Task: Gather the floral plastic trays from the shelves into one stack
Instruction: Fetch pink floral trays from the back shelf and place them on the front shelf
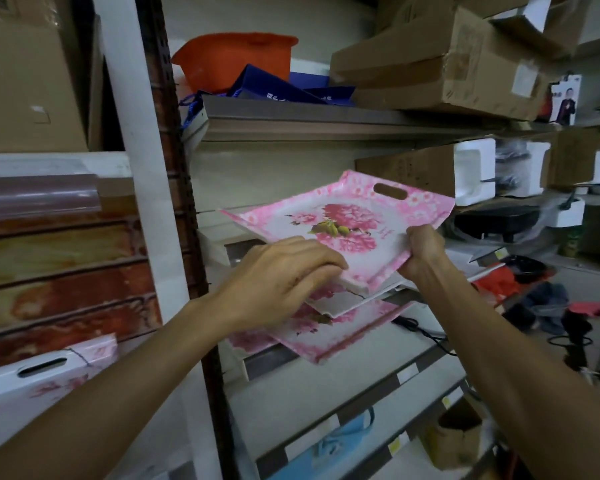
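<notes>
A pink floral tray (343,223) is held tilted in the middle of the frame, its far end with the slot handle raised toward the upper right. The right hand (421,251) grips its near right corner, fingers curled round the rim. The left hand (281,275) rests on the tray's near left edge with fingers bent over the rim, the tips hidden under it; I cannot tell whether it truly pinches the tray or only steadies it.

Just below, partly covered by the held tray and the left hand, lie more floral trays (329,327) on a shelf (416,362), overlapping and askew, one corner sticking out past the shelf edge. Another tray (42,379) of the same pattern, its slot handle showing, sits at the lower left of the frame, well apart from the others.

Above the held tray, an upper shelf (291,119) carries an orange basket (232,57), blue bags (291,88) and cardboard boxes (440,67). At the right of the frame are white foam blocks (473,171), a dark appliance (496,220) and clothes (541,299) heaped lower down. A black cable (426,334) trails across the shelf beside the lower trays. At the bottom, a light blue bag (343,441) stands on a lower shelf.
</notes>
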`<state>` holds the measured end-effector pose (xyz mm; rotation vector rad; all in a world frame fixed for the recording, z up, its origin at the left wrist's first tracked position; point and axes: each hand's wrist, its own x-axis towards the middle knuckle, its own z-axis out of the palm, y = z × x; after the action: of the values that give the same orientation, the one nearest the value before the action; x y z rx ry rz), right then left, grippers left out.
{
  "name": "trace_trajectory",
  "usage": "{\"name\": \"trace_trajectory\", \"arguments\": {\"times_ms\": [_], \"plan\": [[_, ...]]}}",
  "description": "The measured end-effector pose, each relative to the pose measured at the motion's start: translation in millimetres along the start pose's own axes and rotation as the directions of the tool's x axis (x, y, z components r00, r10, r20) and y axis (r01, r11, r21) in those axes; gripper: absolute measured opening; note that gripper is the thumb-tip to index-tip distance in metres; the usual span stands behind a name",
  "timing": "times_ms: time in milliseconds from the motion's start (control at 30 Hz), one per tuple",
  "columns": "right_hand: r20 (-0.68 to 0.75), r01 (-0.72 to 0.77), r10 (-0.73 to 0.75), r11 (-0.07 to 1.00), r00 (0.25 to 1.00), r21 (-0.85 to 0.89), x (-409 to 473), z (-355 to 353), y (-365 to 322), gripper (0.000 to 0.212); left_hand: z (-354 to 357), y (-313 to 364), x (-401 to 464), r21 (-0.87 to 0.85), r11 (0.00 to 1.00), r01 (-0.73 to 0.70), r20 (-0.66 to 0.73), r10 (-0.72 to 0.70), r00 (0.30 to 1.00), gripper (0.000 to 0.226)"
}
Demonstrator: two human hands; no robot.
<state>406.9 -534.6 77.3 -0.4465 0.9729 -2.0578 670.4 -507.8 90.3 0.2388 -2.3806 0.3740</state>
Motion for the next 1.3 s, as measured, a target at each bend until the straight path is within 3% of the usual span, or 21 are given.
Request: {"name": "trace_trajectory", "arguments": {"times_ms": [100,200,367,500,600,700,833,1033,1300], "plan": [[-0.102,0.019,-0.036,0.987,0.994,-0.161,-8,-23,4,0.032,9,13,-8,-0.127,0.990,0.063,0.012,-0.062,0.998,0.026],[-0.118,0.043,-0.075,0.965,0.990,-0.260,-25,-47,6,0.036,15,16,-13,-0.169,0.970,0.174,0.037,-0.171,0.985,0.026],[-0.049,0.146,-0.164,0.955,0.985,-0.259,-57,-79,13,0.033,27,-11,-21,-0.204,0.894,0.399,-0.093,-0.424,0.901,0.017],[-0.043,0.211,-0.228,0.946,0.973,-0.246,-81,-95,19,0.026,38,-30,-32,-0.201,0.838,0.508,-0.131,-0.537,0.834,0.020],[-0.024,0.243,-0.258,0.934,0.966,-0.264,-95,-106,24,0.026,44,-33,-40,-0.239,0.754,0.612,-0.030,-0.635,0.772,0.027],[-0.008,0.282,-0.295,0.920,0.955,-0.273,-108,-112,29,0.024,50,-23,-49,-0.453,0.559,0.695,0.143,-0.724,0.675,0.030],[0.013,0.322,-0.332,0.903,0.943,-0.284,-123,-115,33,0.013,52,-19,-65,-0.505,0.480,0.717,0.152,-0.768,0.622,0.035],[0.089,0.320,-0.308,0.904,0.947,-0.282,-137,-108,54,0.016,42,-22,-89,-0.617,0.348,0.706,0.219,-0.786,0.579,0.040],[0.225,0.234,-0.172,0.930,0.959,-0.285,-153,-58,99,0.021,8,-46,-146,-0.529,0.384,0.757,0.073,-0.868,0.491,0.043]]}}
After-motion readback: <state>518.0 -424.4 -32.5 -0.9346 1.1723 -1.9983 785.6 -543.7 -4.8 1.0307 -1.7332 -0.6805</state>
